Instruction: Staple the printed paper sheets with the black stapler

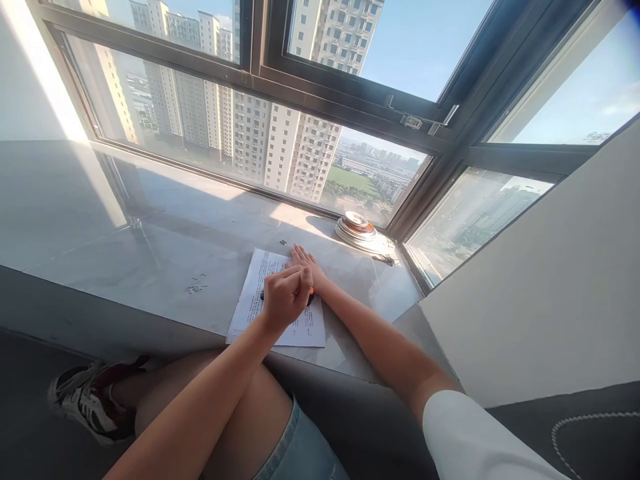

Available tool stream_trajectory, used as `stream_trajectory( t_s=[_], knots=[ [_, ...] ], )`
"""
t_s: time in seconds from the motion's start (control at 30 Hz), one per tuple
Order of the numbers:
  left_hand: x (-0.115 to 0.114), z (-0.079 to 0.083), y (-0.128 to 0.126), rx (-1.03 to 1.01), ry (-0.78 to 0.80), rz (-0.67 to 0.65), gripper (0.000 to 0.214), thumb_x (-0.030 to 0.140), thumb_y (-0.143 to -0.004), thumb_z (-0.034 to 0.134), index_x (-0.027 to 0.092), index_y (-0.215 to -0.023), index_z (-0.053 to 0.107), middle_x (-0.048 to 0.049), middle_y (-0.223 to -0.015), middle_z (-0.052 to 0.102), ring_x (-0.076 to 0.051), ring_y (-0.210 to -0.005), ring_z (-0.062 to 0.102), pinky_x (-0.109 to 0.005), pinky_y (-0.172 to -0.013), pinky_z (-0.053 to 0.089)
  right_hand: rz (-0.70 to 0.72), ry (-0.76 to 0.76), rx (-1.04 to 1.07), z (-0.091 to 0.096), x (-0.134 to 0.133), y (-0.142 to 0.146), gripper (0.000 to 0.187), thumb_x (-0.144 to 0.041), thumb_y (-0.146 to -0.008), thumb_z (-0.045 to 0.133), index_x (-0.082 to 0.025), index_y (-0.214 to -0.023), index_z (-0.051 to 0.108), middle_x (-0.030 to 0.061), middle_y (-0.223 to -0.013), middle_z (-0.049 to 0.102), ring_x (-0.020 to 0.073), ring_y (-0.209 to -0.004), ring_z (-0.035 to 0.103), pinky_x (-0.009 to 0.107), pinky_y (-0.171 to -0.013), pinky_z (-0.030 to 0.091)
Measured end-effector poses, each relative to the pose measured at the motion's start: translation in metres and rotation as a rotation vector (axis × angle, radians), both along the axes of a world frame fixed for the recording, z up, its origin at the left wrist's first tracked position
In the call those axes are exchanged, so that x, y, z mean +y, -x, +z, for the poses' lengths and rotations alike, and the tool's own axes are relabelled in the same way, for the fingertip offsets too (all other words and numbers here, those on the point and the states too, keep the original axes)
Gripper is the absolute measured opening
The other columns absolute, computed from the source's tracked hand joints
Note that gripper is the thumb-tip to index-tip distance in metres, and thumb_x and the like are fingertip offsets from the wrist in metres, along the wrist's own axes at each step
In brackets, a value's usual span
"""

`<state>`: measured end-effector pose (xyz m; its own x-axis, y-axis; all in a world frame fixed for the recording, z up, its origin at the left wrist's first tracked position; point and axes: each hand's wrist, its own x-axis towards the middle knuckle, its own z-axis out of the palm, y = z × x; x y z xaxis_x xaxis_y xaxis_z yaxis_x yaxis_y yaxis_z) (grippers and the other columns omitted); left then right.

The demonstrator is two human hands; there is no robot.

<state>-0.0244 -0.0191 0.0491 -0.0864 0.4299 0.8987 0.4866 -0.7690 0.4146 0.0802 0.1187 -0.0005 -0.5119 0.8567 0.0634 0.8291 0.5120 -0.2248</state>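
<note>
This is most likely a room in a high-rise home: a pale, marble-like window ledge (pixel 165 257) fills the bay, dark window frames (pixel 340 100) rise along its far edge and right corner, and apartment towers (pixel 280 147) stand outside above a green field (pixel 350 179).

Single head-worn view, looking forward and down, near above the hands (pixel 286 293), window (pixel 320 95) ahead.

Left of the paper (pixel 251 303), a hand could pass above the sill (pixel 165 247) and small bits (pixel 197 285), perhaps staples. The left hand (pixel 287 297) and right hand (pixel 313 267) obstruct the paper; a coiled stack (pixel 356 229) stands beyond.
</note>
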Motion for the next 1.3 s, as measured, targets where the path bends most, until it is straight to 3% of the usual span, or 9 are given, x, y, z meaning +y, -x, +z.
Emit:
stream_trajectory(
  t_s=[0.27,0.4,0.53,0.73,0.83,0.93,1.0,1.13,1.3],
  knots=[
    [0.003,0.001,-0.001,0.001,0.212,0.056,0.055,0.031,-0.105,0.043,0.020,-0.054,0.028,0.0031,-0.049,0.030,-0.010,-0.047,0.026,-0.032,-0.052,0.021,-0.004,-0.030,-0.117,-0.007,0.007,-0.072,0.063,-0.047,-0.108,0.028,-0.021,-0.165,0.026,0.0043,-0.173,0.018,0.0231,-0.161,0.016,0.045,-0.130,0.017],
    [0.011,-0.004,-0.001,0.049,0.458,0.099,0.060,0.040,-0.106,0.038,0.020,-0.049,0.034,0.0008,-0.045,0.037,-0.011,-0.045,0.033,-0.032,-0.055,0.023,0.016,-0.080,-0.125,-0.016,0.016,-0.102,0.065,-0.047,-0.107,0.030,-0.018,-0.165,0.029,0.0065,-0.172,0.020,0.0254,-0.161,0.015,0.045,-0.130,0.019],
    [0.022,-0.012,0.002,0.149,0.683,0.132,0.059,0.046,-0.104,0.037,0.022,-0.052,0.048,-0.0007,-0.045,0.045,-0.015,-0.045,0.042,-0.032,-0.056,0.026,-0.025,-0.081,-0.060,-0.018,0.018,-0.113,0.066,-0.047,-0.106,0.032,-0.013,-0.162,0.033,0.0106,-0.171,0.023,0.0289,-0.160,0.017,0.047,-0.130,0.020],
    [0.032,-0.021,0.008,0.209,0.728,0.167,0.041,0.041,-0.101,0.040,0.023,-0.070,0.060,-0.0031,-0.058,0.060,-0.020,-0.054,0.054,-0.031,-0.059,0.032,-0.015,-0.069,0.173,-0.013,0.012,-0.113,0.060,-0.042,-0.101,0.046,-0.011,-0.153,0.048,0.0135,-0.165,0.038,0.0278,-0.156,0.029,0.045,-0.128,0.025],
    [0.033,-0.022,0.009,0.207,0.779,0.140,0.034,0.035,-0.100,0.042,0.023,-0.076,0.063,-0.0032,-0.062,0.065,-0.020,-0.057,0.059,-0.030,-0.060,0.037,-0.085,-0.183,0.389,0.000,0.004,-0.115,0.042,-0.034,-0.099,0.047,-0.015,-0.132,0.065,0.0136,-0.143,0.063,0.0256,-0.138,0.052,0.041,-0.119,0.037],
    [0.031,-0.021,0.008,0.168,0.854,0.098,0.030,0.033,-0.098,0.044,0.022,-0.081,0.066,-0.0039,-0.071,0.071,-0.019,-0.060,0.065,-0.030,-0.061,0.043,-0.168,-0.224,0.501,0.022,-0.010,-0.119,0.032,-0.034,-0.099,0.044,-0.019,-0.093,0.071,0.0093,-0.099,0.074,0.0228,-0.097,0.066,0.036,-0.094,0.049],
    [0.030,-0.021,0.008,0.138,0.874,0.065,0.029,0.035,-0.097,0.047,0.021,-0.083,0.068,-0.0047,-0.076,0.074,-0.020,-0.066,0.069,-0.030,-0.061,0.047,-0.168,-0.172,0.521,0.039,-0.024,-0.123,0.035,-0.038,-0.098,0.047,-0.020,-0.074,0.064,0.0045,-0.077,0.069,0.0191,-0.076,0.061,0.031,-0.077,0.046],
    [0.029,-0.024,0.007,0.108,0.826,0.013,0.028,0.039,-0.096,0.051,0.020,-0.085,0.069,-0.0054,-0.078,0.075,-0.021,-0.076,0.073,-0.030,-0.068,0.054,-0.174,-0.071,0.587,0.060,-0.055,-0.137,0.043,-0.043,-0.098,0.046,-0.021,-0.061,0.050,-0.0019,-0.056,0.049,0.0135,-0.056,0.044,0.028,-0.058,0.032],
    [0.036,-0.031,0.009,0.065,0.891,0.021,0.033,0.040,-0.099,0.046,0.019,-0.089,0.068,-0.0073,-0.082,0.076,-0.020,-0.078,0.073,-0.031,-0.071,0.056,-0.241,-0.124,0.513,0.045,-0.070,-0.146,0.053,-0.041,-0.100,0.041,-0.023,-0.052,0.030,-0.0015,-0.049,0.033,0.0122,-0.048,0.027,0.033,-0.054,0.020]
  ],
)
